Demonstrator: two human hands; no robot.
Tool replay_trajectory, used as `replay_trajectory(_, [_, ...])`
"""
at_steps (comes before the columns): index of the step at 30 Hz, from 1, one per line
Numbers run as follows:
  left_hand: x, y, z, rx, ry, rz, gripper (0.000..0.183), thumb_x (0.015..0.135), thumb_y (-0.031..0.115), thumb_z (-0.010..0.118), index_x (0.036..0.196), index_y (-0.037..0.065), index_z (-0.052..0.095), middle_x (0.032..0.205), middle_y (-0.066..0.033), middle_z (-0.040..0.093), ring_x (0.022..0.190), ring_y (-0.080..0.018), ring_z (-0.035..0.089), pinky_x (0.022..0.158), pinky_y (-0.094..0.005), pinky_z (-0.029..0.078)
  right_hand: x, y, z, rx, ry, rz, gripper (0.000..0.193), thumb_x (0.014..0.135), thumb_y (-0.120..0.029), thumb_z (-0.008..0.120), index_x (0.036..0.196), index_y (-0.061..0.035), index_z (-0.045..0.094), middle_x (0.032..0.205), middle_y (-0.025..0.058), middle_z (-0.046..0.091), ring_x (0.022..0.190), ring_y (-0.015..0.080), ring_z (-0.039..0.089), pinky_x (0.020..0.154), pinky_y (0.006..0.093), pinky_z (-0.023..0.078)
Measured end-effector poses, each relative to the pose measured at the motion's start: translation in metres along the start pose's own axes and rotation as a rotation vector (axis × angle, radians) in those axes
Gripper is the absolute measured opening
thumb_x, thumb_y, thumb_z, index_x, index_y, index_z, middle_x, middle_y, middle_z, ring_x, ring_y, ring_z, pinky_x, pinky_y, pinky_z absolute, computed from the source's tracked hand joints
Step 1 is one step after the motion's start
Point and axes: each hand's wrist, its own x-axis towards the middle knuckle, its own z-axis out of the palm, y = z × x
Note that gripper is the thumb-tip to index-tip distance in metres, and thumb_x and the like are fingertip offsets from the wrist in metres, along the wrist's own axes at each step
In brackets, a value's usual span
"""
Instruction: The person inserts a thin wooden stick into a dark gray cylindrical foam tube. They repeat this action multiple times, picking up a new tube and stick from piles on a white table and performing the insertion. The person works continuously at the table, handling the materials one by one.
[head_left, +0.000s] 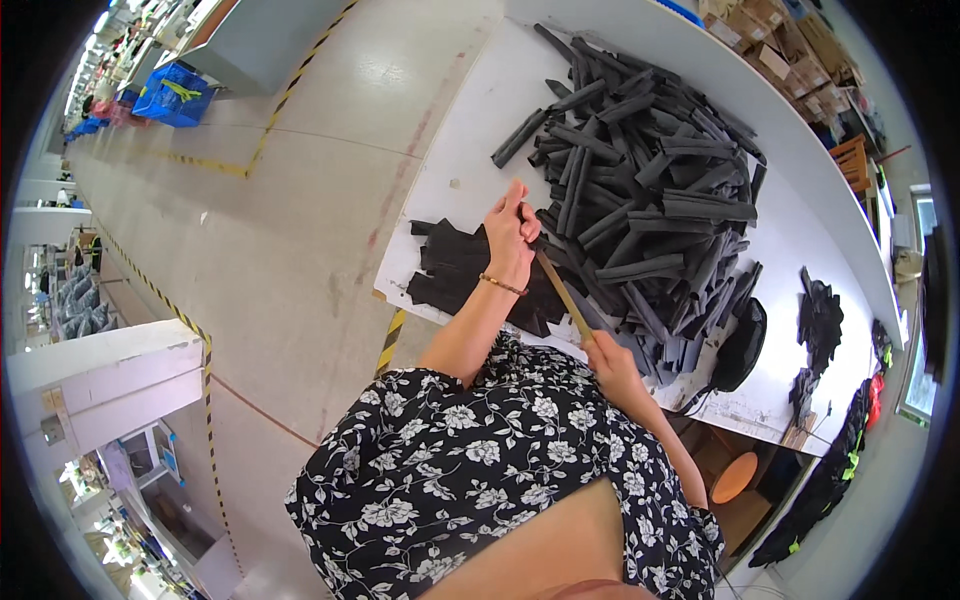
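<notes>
Dressed in a black garment with white flowers (490, 450), I work on the near side of a heap of dark grey, tube-like pieces (640, 190). My right hand (610, 362), just short of the heap's near edge, is closed around the lower end of a thin, yellowish stick (566, 294), which slants up and leftward along the heap's near left flank. My left hand (515, 228), a beaded bracelet (503, 284) at its wrist, is raised at the heap's left edge, its fingers partly curled by the stick's far end; something dark shows beside them, but I cannot tell whether they grip it. Left of the heap, partly behind my left forearm, flat dark strips (452, 258) lie overlapping on the white table (480, 130) that bears the heap as well. At the heap's near right corner sits a rounded black object (741, 345); farther right of the heap lies a crumpled dark bunch (820, 322). An orange round seat (735, 477) shows lower than the tabletop, to the heap's near right. Beyond the heap, cardboard boxes (780, 55) are stacked at far right, and a blue crate (172, 95) stands far off to its left.
</notes>
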Motion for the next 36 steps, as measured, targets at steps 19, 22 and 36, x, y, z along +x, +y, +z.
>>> replay_trajectory(19, [0.008,-0.054,0.022,-0.034,0.108,-0.120,0.036,0.100,0.036,0.048,0.086,0.005,0.057,0.058,-0.0009,0.049,0.044,-0.0081,0.040,0.041,-0.0246,0.033,0.080,-0.027,-0.016,0.032,0.431,-0.544,0.019,0.085,-0.009,0.072,0.094,-0.0025,0.057,0.075,-0.0040,0.048,0.069,0.0048,0.044,0.060,0.0195,0.035])
replay_trajectory(22, [0.015,-0.047,0.016,0.397,-0.288,0.248,0.032,0.099,0.034,0.052,0.100,0.002,0.058,0.067,-0.0046,0.057,0.050,-0.0086,0.048,0.046,-0.0235,0.039,0.071,-0.039,-0.032,0.267,0.387,-0.194,0.014,0.088,-0.008,0.069,0.093,-0.0013,0.059,0.070,-0.0058,0.048,0.067,0.0040,0.043,0.060,0.0190,0.036])
replay_trajectory(36, [-0.080,-0.088,-0.063,1.126,-1.138,-0.034,0.016,0.096,0.016,0.051,0.088,0.004,0.057,0.072,-0.0021,0.055,0.057,-0.0074,0.053,0.051,-0.0239,0.046,0.084,-0.064,-0.179,0.869,0.988,-0.367,0.014,0.094,-0.015,0.063,0.084,-0.0074,0.057,0.065,-0.0050,0.045,0.048,0.0025,0.031,0.040,0.0205,0.021])
